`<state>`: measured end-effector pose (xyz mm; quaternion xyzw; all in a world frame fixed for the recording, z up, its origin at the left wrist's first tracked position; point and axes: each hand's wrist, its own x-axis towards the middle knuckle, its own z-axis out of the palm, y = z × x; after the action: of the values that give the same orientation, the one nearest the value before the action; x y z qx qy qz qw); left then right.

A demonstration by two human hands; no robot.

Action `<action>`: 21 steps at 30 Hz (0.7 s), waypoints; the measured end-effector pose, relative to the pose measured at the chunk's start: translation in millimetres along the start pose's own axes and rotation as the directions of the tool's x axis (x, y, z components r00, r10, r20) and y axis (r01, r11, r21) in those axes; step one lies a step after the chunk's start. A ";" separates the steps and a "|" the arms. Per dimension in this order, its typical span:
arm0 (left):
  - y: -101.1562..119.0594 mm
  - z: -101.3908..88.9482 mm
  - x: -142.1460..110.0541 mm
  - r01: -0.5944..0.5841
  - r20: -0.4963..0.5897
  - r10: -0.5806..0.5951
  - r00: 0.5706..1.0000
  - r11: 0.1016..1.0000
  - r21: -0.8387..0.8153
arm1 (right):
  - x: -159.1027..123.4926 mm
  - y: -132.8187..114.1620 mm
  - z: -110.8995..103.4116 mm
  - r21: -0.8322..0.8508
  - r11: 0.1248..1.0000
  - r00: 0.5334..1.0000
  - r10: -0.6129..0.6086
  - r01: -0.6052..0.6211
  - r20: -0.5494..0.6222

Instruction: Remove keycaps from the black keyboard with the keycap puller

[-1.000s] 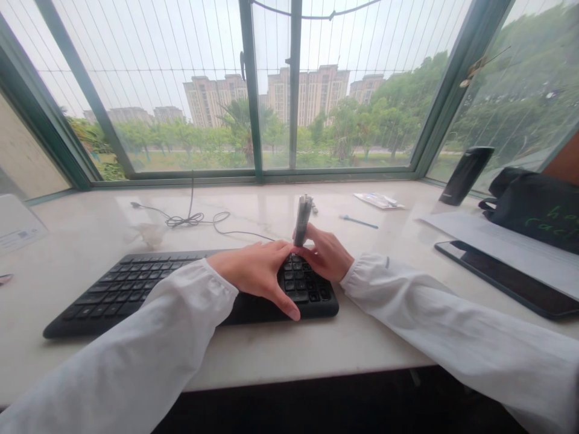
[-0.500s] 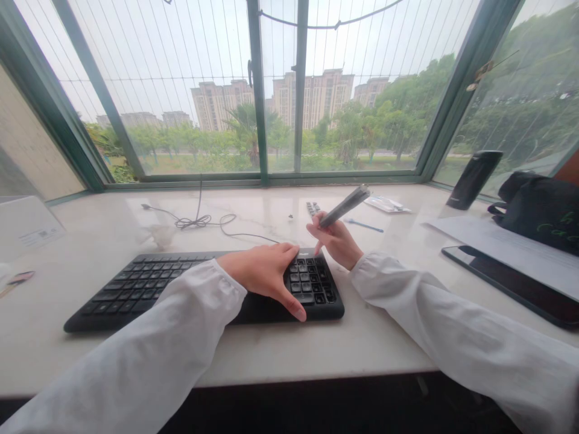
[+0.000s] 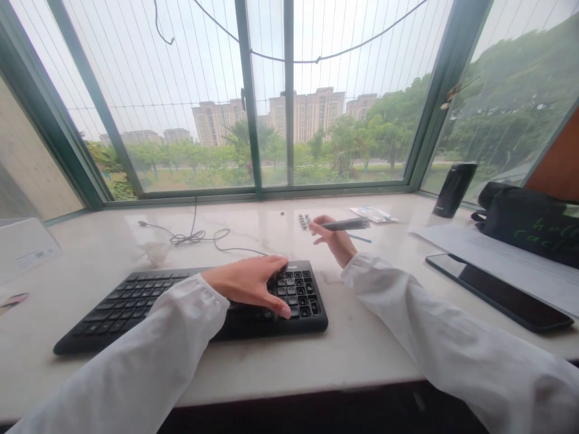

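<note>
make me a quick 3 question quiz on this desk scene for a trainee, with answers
1. True or false: the left hand rests on the black keyboard.

2. What does the right hand hold?
a) a slim grey tube
b) the black flask
c) the tablet

3. Fill in the gap: the tangled cable lies on the marble sill, ____ the keyboard.

Key:
1. True
2. a
3. behind
</note>
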<state>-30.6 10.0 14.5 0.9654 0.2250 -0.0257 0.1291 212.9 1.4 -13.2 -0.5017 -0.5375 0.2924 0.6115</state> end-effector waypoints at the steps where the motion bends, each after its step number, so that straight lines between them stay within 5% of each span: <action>1: -0.3 -1.7 0.2 -0.002 -0.012 0.002 1.000 1.000 -0.021 | 3.8 0.4 -4.6 -0.004 1.000 1.000 0.004 -0.005 -0.017; 7: -4.6 -7.1 6.9 -0.055 -0.355 0.028 0.935 0.996 -0.065 | 24.5 1.8 -30.7 -0.046 0.996 0.995 0.084 -0.082 0.053; 11: -19.7 -7.7 12.2 0.068 -0.484 -0.088 0.871 0.996 -0.060 | 25.9 7.4 -34.3 -0.188 0.972 0.957 0.181 -0.140 0.227; 17: -47.7 -17.2 25.3 0.281 -0.342 -0.242 0.908 0.957 0.069 | 17.8 12.8 -25.9 -0.330 0.943 0.963 0.135 -0.052 0.235; 21: -69.9 -36.6 59.0 0.344 -0.264 -0.295 0.918 0.925 0.161 | 16.3 14.7 -21.6 -0.357 0.934 0.986 0.077 -0.020 0.147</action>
<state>-8.9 105.3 26.9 0.9197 0.3900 0.0449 -0.0041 240.2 14.3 -19.2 -0.5919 -0.6157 0.2449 0.4589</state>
